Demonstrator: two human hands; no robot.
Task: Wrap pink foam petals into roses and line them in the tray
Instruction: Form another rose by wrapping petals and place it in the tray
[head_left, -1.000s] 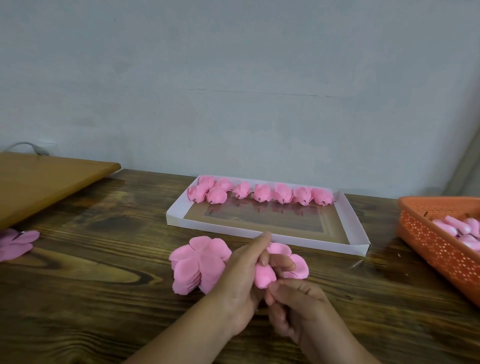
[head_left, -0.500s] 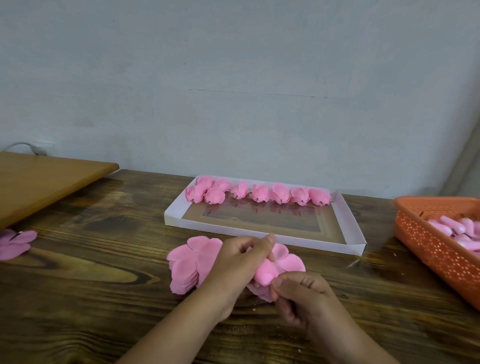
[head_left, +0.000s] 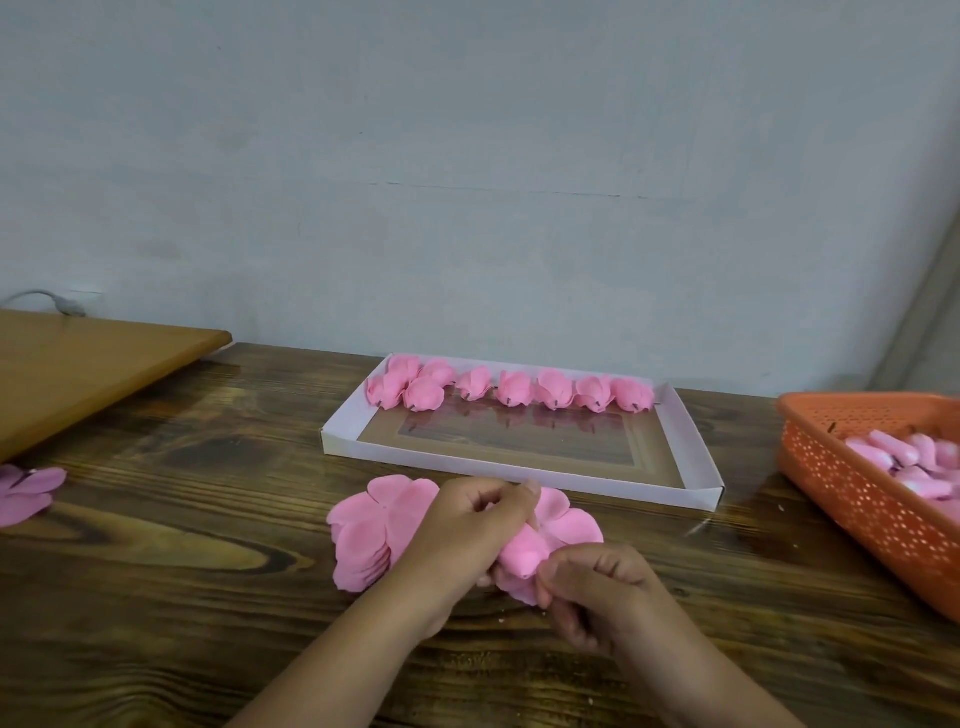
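Now a half-wrapped rose is pinched by the left hand and right hand so its petals can be folded inward.

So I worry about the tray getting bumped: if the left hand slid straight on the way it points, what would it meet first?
Probably the foam petals that the left hand already grips; past them, likely the white tray at its near wall, though depth is unclear.
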